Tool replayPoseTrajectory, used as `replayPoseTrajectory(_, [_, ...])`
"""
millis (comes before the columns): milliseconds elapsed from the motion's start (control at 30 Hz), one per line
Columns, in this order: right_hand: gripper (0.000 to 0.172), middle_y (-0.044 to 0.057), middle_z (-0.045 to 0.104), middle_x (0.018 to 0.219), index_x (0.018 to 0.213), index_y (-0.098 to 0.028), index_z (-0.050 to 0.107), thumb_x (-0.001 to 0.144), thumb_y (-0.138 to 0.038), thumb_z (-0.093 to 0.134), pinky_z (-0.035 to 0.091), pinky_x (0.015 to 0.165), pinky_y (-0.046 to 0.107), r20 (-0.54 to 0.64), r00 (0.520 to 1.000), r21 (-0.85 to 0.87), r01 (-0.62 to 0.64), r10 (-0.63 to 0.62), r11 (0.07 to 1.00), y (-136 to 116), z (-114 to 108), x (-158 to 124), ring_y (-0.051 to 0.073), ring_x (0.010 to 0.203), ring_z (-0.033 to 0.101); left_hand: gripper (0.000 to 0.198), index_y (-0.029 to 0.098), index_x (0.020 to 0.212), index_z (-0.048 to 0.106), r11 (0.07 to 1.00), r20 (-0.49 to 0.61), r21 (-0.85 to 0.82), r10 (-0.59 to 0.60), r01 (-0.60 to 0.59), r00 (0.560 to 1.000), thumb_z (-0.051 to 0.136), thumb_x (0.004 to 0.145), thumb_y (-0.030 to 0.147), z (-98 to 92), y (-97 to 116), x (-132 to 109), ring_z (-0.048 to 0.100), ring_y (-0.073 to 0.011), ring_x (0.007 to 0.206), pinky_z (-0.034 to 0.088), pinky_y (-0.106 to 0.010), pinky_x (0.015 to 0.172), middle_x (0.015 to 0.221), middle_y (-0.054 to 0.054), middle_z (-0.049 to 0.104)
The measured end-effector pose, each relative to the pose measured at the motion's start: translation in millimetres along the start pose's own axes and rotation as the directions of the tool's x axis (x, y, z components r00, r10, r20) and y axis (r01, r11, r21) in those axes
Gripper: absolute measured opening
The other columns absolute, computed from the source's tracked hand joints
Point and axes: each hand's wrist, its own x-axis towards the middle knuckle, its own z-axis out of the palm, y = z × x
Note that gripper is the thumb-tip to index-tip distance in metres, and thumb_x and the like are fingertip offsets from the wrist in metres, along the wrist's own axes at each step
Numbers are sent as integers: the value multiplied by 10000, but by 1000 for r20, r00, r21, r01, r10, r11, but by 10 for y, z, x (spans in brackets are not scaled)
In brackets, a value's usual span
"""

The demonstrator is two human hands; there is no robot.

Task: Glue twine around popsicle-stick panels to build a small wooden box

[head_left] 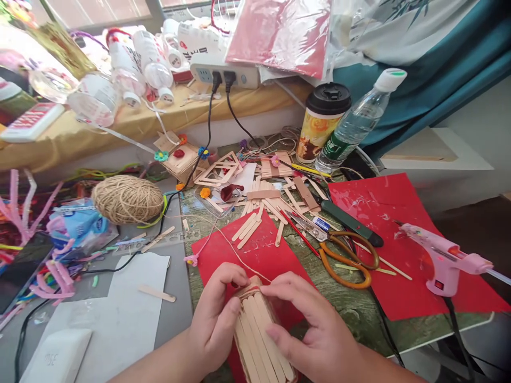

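Observation:
Between my hands is a small box of popsicle sticks (261, 340), its side boards laid lengthwise toward me. My left hand (219, 314) is closed around the box's left side, fingertips bent over its far end. My right hand (311, 324) grips the right side, with the thumb on the sticks and the index finger at the far edge. A strand of jute twine (235, 250) runs from the far end of the box back toward a ball of twine (126, 200) on the left. Under the box lies a red sheet (255, 250).
Scissors (347, 260) and a green utility knife (351, 222) lie to the right. A pink glue gun (443, 260) rests on another red sheet (371, 207). Loose sticks (263, 197) are strewn ahead. A lidded cup (323, 122) and a water bottle (355, 127) stand behind.

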Motion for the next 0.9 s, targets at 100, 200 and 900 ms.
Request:
replayPoseTrajectory(100, [417,70,714,1101,1328,-250,705,924,-149,732,626,839,275,16,1000,-60,13,-12,998,-48,-70,39,195,963,723,160,254,1200,615,1000,76,-15,1,1,997,524,1091,327,-10,18,42,599,-240,1069,510,-359,947,1118,-81,613])
replayPoseTrajectory(200, [304,57,726,1040,1253,-249,728,978,-129,684,610,826,279,25,999,-89,50,-48,995,-71,-119,75,186,932,721,148,274,1196,619,997,114,-63,-26,33,993,503,1107,297,-8,33,55,627,-233,1146,514,-363,998,1213,-83,637])
replayPoseTrajectory(900, [145,40,713,906,1008,-230,700,1031,-122,606,554,763,326,39,996,-235,92,-85,968,-11,-142,328,191,838,665,322,287,1365,660,994,244,-86,-47,70,969,453,1128,352,-57,55,133,655,-257,1240,504,-369,1091,1307,-96,688])
